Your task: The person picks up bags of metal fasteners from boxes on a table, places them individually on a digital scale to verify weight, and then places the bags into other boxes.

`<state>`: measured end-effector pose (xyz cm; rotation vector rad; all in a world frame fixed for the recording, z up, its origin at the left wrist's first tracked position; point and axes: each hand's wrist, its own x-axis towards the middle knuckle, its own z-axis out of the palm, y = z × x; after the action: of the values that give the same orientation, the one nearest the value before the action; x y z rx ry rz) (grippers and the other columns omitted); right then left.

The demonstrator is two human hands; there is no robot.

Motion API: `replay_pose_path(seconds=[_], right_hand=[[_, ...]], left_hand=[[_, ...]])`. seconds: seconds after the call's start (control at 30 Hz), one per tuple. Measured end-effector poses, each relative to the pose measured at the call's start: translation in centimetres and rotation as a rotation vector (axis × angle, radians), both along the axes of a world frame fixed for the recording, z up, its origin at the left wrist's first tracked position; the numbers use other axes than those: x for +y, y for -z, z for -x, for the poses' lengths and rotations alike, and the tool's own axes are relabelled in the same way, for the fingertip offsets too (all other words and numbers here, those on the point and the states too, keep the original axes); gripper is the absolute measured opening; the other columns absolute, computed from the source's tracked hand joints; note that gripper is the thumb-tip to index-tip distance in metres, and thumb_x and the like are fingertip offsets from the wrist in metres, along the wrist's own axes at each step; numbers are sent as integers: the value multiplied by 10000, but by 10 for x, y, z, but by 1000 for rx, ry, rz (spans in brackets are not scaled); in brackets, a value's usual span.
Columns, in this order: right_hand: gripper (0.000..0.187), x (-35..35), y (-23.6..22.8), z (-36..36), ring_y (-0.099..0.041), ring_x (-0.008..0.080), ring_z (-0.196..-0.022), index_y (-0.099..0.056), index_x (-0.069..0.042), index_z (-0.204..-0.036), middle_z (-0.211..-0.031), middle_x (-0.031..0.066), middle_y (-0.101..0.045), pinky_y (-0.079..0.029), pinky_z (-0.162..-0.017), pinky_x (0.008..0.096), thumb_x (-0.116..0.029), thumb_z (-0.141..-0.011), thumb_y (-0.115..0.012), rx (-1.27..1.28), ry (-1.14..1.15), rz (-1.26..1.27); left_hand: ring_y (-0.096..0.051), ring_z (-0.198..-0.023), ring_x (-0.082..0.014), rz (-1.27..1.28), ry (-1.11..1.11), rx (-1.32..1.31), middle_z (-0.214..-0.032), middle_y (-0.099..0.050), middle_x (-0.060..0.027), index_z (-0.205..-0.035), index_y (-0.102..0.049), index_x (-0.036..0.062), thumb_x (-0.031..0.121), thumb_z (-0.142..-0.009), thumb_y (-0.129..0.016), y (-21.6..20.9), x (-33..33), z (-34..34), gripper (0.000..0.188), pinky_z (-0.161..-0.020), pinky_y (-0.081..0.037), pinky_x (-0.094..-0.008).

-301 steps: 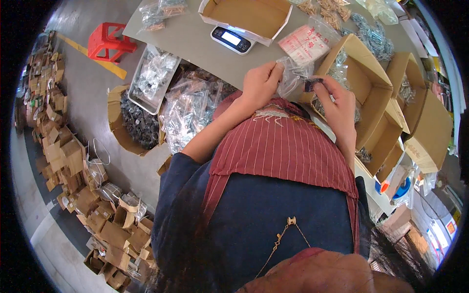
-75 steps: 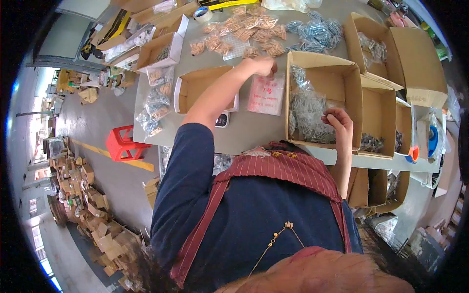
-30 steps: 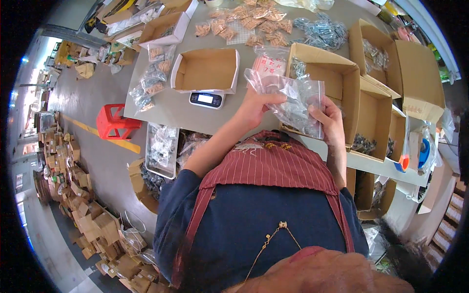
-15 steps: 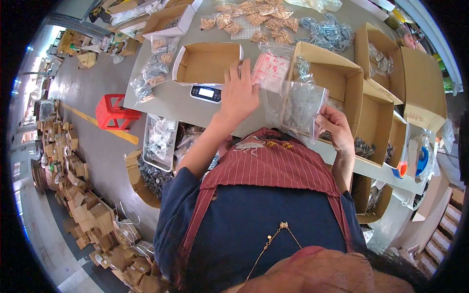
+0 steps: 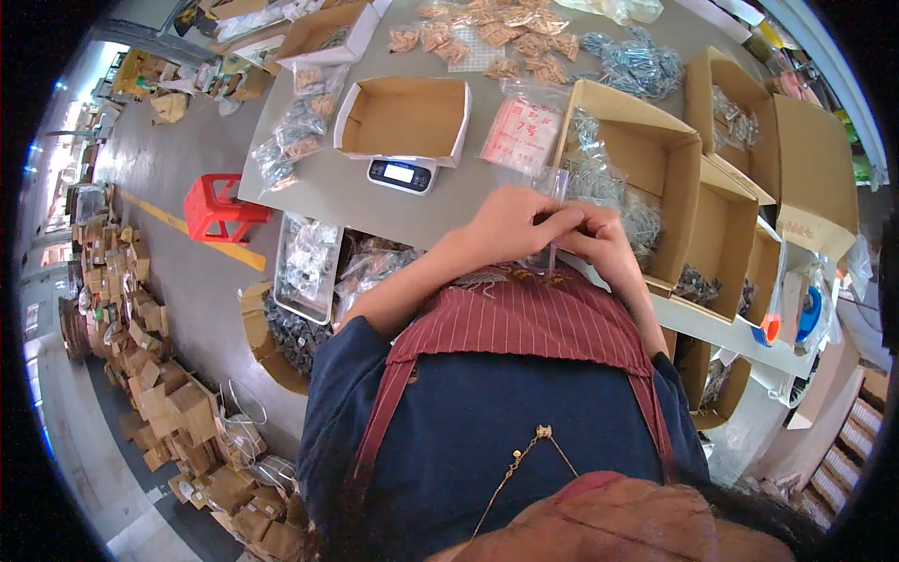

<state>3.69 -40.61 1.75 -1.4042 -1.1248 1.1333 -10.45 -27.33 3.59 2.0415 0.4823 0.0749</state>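
Close above the apron, a clear plastic bag [image 5: 560,184] is held nearly edge-on between my two hands. My left hand [image 5: 511,223] is closed on it, fingers curled and partly hidden behind the thumb. From the other side my right hand [image 5: 601,242] pinches the bag, its thumb and forefinger meeting my left fingers. What lies inside the bag cannot be made out from this angle. Just beyond the hands rests a clear packet with red print [image 5: 524,131]. At its right stands a cardboard box [image 5: 646,140] holding bags of small metal hardware [image 5: 599,169].
Left of the packet, an open shallow box [image 5: 403,117] stands by a small digital scale [image 5: 403,175]. Bagged wooden dowels [image 5: 501,28] and metal screws [image 5: 641,61] lie at the back. More cardboard bins [image 5: 716,225] line the right. A red stool [image 5: 220,208] stands on the floor.
My left hand has come down from beside the shallow box and joined the right on the bag. The bag has turned from broadside to edge-on and moved left, closer to my body.
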Motion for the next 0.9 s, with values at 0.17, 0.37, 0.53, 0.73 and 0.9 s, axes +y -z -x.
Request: replay_pose_path(seconds=[0.17,0.37,0.53,0.73,0.9], right_hand=[[143,-4,-7,-5,-555,62,-666,-689,-19,-928,-781,1,-634,-425,-556,218,-150,-901,-637,365,74,278],[177,1,-3,5,-536,61,-605,-637,-35,-890,-714,-13,-583,-398,-498,214,-192,-954,-587,305,91,182],[197,6,3,10,-539,62,-603,-631,-23,-888,-716,-15,-589,-417,-507,221,-182,-981,-560,257,129,138],[187,21,24,6,-593,124,-602,-643,-23,-926,-700,38,-620,-454,-533,267,-194,-969,-581,-10,207,137],[201,47,40,-9,-647,336,-686,-636,-14,-943,-767,158,-664,-510,-620,382,-213,-928,-610,-487,281,76]], left_hand=[[-568,-641,-119,395,-49,-11,-671,-617,-67,-893,-665,-5,308,-963,-567,9,3,10,335,-597,-462,-307],[-514,-642,-74,435,-91,-88,-661,-562,-27,-876,-638,-2,218,-946,-528,19,1,11,256,-573,-430,-284],[-525,-640,-85,416,-154,-108,-683,-575,-24,-909,-646,-14,177,-903,-528,27,2,12,225,-574,-440,-285],[-596,-639,-162,158,-224,-203,-700,-625,-98,-916,-643,-29,191,-888,-548,53,12,3,241,-581,-472,-364],[-649,-750,-324,-516,-306,-48,-787,-661,-165,-823,-637,12,205,-844,-594,79,28,-12,199,-661,-517,-444]])
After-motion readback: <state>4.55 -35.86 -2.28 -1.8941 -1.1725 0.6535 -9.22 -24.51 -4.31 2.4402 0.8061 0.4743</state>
